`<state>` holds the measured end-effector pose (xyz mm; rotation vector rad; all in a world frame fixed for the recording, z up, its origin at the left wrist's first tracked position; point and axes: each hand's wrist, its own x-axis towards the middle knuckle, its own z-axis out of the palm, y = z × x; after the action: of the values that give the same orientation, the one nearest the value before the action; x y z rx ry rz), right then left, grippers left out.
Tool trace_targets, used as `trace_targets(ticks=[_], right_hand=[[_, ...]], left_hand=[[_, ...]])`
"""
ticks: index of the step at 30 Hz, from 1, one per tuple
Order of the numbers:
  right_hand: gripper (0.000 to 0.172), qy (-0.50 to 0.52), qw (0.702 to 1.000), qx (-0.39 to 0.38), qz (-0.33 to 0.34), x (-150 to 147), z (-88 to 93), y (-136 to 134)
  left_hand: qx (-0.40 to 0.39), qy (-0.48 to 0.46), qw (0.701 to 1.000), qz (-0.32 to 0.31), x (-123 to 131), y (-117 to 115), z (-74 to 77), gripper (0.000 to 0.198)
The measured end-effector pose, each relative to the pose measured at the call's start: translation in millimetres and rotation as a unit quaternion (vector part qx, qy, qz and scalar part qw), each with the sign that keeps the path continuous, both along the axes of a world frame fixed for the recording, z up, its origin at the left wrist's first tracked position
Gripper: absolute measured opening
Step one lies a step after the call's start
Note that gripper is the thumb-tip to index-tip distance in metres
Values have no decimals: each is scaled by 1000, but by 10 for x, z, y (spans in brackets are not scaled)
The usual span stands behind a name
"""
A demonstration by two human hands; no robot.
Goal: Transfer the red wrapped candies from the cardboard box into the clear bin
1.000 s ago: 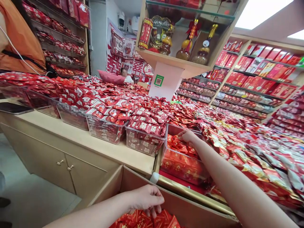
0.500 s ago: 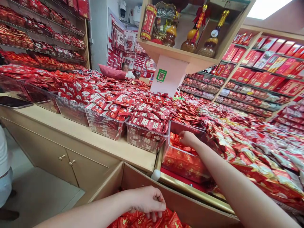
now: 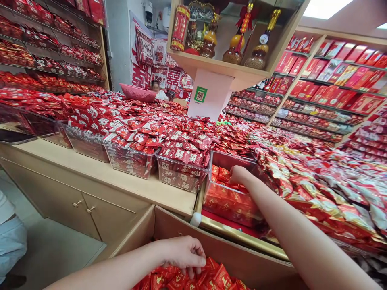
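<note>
My right hand (image 3: 240, 176) reaches into a clear plastic bin (image 3: 231, 211) partly filled with small red packets (image 3: 220, 174) printed in gold. Its fingers are curled down against the packets, and the fingertips are hidden. Lower down, my left hand (image 3: 188, 256) is over an open cardboard box (image 3: 178, 227) that holds a heap of similar red packets (image 3: 222, 276). The left fingers are bent inward with the thumb close to them. Their tips touch the heap, and whether a packet is pinched there is hidden.
More clear bins (image 3: 130, 159) of red packets line the beige counter (image 3: 130, 183) to the left. Loose heaps (image 3: 326, 181) spread right. A display case (image 3: 223, 64) hangs above the middle. A phone (image 3: 16, 136) lies at far left; a person's clothing (image 3: 10, 241) shows below it.
The view has shifted slightly. My right hand is still in the bin, its fingers now tucked further down. The left hand stays over the box, and more of the packet heap shows beside it.
</note>
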<state>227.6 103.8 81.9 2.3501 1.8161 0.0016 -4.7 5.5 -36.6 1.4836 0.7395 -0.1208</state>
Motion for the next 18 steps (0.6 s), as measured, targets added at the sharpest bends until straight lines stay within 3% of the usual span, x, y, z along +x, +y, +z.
trace_targets(ticks=[4, 12, 18], right_hand=[[8, -19, 999, -26, -28, 116, -59, 87], [15, -18, 999, -10, -42, 258, -183, 233], [19, 26, 998, 54, -32, 207, -164, 144]], left_hand=[[14, 10, 1000, -15, -3, 0, -7, 15], [12, 29, 999, -40, -4, 14, -151, 16], [26, 45, 997, -64, 5, 31, -222, 26]])
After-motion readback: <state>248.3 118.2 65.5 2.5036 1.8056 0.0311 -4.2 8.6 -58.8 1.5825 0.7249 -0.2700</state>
